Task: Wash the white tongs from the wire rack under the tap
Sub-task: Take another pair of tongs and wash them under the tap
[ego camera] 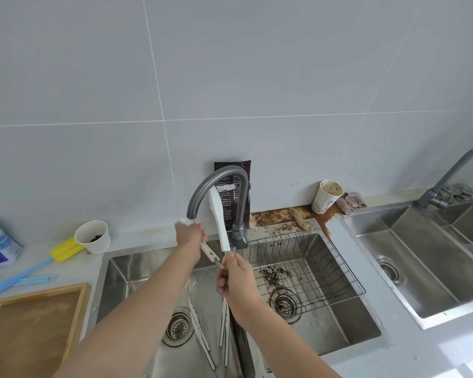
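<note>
The white tongs (pixel 218 214) are spread in a V under the grey curved tap (pixel 216 177), above the left basin of the double sink (pixel 115 271). My left hand (pixel 189 237) grips one arm of the tongs just below the spout. My right hand (pixel 238 276) pinches the tongs at the joined lower end. The other white arm rises past the tap's neck. The wire rack (pixel 325 268) hangs in the right basin, with dark crumbs on its mesh. I cannot tell whether water is running.
Another pair of long pale tongs (pixel 202 339) lies in the left basin. On the left counter are a paper cup (pixel 93 237), a yellow brush (pixel 63 251) and a wooden tray (pixel 39 317). A dirty cup (pixel 326 196), a cloth and a second sink (pixel 420 257) are to the right.
</note>
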A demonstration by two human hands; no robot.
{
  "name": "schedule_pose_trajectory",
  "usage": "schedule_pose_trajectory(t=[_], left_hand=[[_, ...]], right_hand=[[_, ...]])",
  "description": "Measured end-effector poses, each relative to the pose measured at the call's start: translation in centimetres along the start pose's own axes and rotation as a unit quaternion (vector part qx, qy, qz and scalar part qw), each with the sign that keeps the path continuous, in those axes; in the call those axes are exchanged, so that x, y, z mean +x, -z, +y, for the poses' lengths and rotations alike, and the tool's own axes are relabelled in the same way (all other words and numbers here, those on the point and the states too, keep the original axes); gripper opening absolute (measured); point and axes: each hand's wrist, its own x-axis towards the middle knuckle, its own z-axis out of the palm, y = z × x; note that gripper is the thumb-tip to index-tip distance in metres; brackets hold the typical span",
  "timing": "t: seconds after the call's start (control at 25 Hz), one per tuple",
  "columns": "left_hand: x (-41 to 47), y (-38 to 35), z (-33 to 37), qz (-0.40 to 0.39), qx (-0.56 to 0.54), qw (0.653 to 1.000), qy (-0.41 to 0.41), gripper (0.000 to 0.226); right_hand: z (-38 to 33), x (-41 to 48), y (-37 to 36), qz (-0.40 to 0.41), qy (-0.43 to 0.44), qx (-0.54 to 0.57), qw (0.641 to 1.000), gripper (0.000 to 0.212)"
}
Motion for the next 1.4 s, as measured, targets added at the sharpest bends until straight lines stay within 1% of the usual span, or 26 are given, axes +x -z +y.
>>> schedule_pose_trajectory(t=[0.08,0.12,0.16,0.2,0.24,0.32,0.36,0.4,0.44,0.48,0.6,0.64,0.72,0.76,0.84,0.92,1.0,1.08,1.16,1.24,1.32,1.36,1.4], left_hand=[[-0.7,-0.2,-0.8,-0.026,0.046,0.999,-0.007,0.045],[-1.1,-0.4,-1.1,-0.039,0.089,0.995,-0.026,0.054],[-1.5,-0.6,-1.4,-0.043,0.139,0.988,-0.047,0.057],[-1.8,-0.8,-1.5,-0.04,0.176,0.982,-0.063,0.055],[-2.0,-1.0,-1.6,-0.041,0.191,0.978,-0.073,0.053],[-2.6,-1.3,-1.6,-0.081,0.154,0.983,-0.06,0.052],[-2.8,-1.5,-1.6,-0.115,0.095,0.988,-0.033,0.05],[-3.1,-1.7,-1.5,-0.144,0.011,0.99,0.003,0.045],[-3.4,-1.8,-1.5,-0.155,-0.058,0.986,0.033,0.038],[-3.5,-1.8,-1.6,-0.139,-0.084,0.986,0.041,0.034],[-2.8,-1.1,-0.6,-0.077,-0.082,0.993,0.034,0.035],[-1.7,-0.6,-0.2,-0.069,-0.092,0.993,0.039,0.036],[-0.5,0.0,0.8,-0.068,-0.143,0.985,0.068,0.036],[-0.5,-0.1,1.0,-0.067,-0.16,0.982,0.073,0.032],[-1.6,-0.9,0.6,-0.085,-0.142,0.984,0.059,0.018],[-2.5,-1.8,0.1,-0.094,-0.125,0.987,0.043,0.03],[-2.3,-1.5,0.6,-0.077,-0.125,0.988,0.056,0.03],[-0.9,-0.5,1.8,-0.04,-0.175,0.981,0.078,0.018],[-0.1,-0.1,2.1,-0.021,-0.213,0.974,0.077,0.012],[-0.9,-1.0,1.2,-0.049,-0.198,0.976,0.076,0.009],[-1.6,-2.1,0.0,-0.079,-0.16,0.981,0.07,0.03],[-1.6,-2.2,0.0,-0.079,-0.153,0.983,0.071,0.036],[-1.3,-1.9,0.2,-0.068,-0.15,0.983,0.079,0.036]], right_hand=[[-0.4,0.4,0.2,0.024,0.019,-0.018,0.999,0.033],[-0.5,0.6,0.4,0.031,0.029,-0.033,0.999,0.033],[-0.4,0.9,0.4,0.037,0.035,-0.053,0.997,0.033],[-0.1,1.1,0.3,0.04,0.041,-0.075,0.996,0.033],[0.1,1.3,0.2,0.043,0.046,-0.1,0.993,0.033],[0.7,1.5,-0.1,0.047,0.053,-0.153,0.986,0.032],[0.9,1.6,-0.1,0.047,0.057,-0.186,0.98,0.033],[1.1,1.7,-0.1,0.045,0.063,-0.225,0.971,0.035],[1.2,1.7,-0.1,0.039,0.071,-0.263,0.961,0.038],[1.2,1.5,-0.2,0.03,0.078,-0.293,0.953,0.04],[1.3,0.2,0.0,0.006,0.084,-0.333,0.939,0.042],[1.4,-0.4,0.1,-0.002,0.087,-0.339,0.937,0.043],[1.3,-1.1,0.2,-0.013,0.096,-0.327,0.94,0.043],[0.9,-1.0,0.0,-0.009,0.1,-0.321,0.942,0.043],[-0.2,-0.1,-0.4,0.015,0.103,-0.323,0.941,0.042],[-1.1,0.7,-0.7,0.024,0.099,-0.341,0.934,0.042],[-1.2,0.8,-0.6,0.012,0.093,-0.36,0.928,0.041],[-0.6,0.3,-0.2,-0.003,0.086,-0.358,0.93,0.042],[-0.5,0.1,-0.2,-0.002,0.09,-0.355,0.931,0.041],[-1.1,0.8,-0.4,0.006,0.095,-0.364,0.926,0.041],[-1.6,1.1,-0.7,0.005,0.099,-0.395,0.913,0.041],[-1.6,1.1,-0.7,0.01,0.101,-0.408,0.907,0.041],[-1.5,0.7,-0.5,0.013,0.098,-0.401,0.911,0.041]])
